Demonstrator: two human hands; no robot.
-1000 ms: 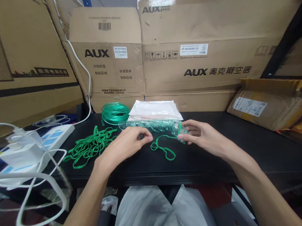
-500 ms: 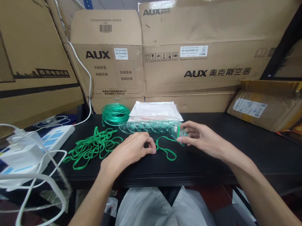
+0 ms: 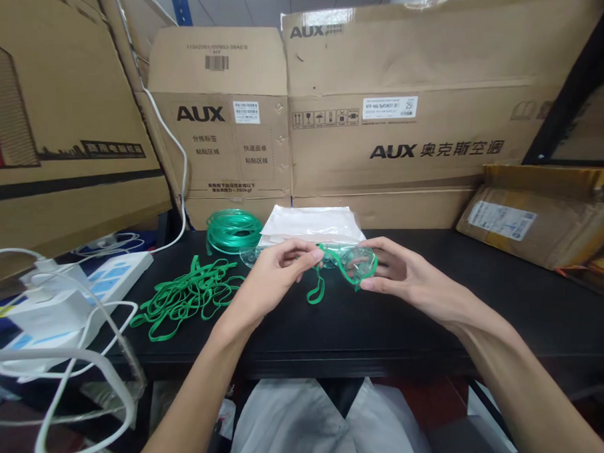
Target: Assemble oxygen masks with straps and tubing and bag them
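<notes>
My right hand (image 3: 401, 269) grips a small clear plastic mask (image 3: 361, 262), its fingers and thumb on the right edge. A green elastic strap (image 3: 315, 294) runs around the mask and off to its left, with a loop hanging down. Thumb and fingers of my left hand (image 3: 276, 271) pinch that strap just left of the mask. Behind my left hand, a row of clear masks (image 3: 249, 257) is mostly hidden. Several loose green elastic straps (image 3: 189, 291) lie in a tangled heap to the left.
A coil of green tubing (image 3: 233, 231) and white packets in plastic (image 3: 309, 223) lie at the back of the black table (image 3: 437, 334). White power strips with cables (image 3: 104, 282) crowd the left. Cardboard boxes (image 3: 420, 181) stand behind, and a taped carton (image 3: 537, 223) sits at right.
My left hand has risen from the table with the strap pinched in it. The mask has turned and lifted slightly in my right hand, and the strap now lies around it.
</notes>
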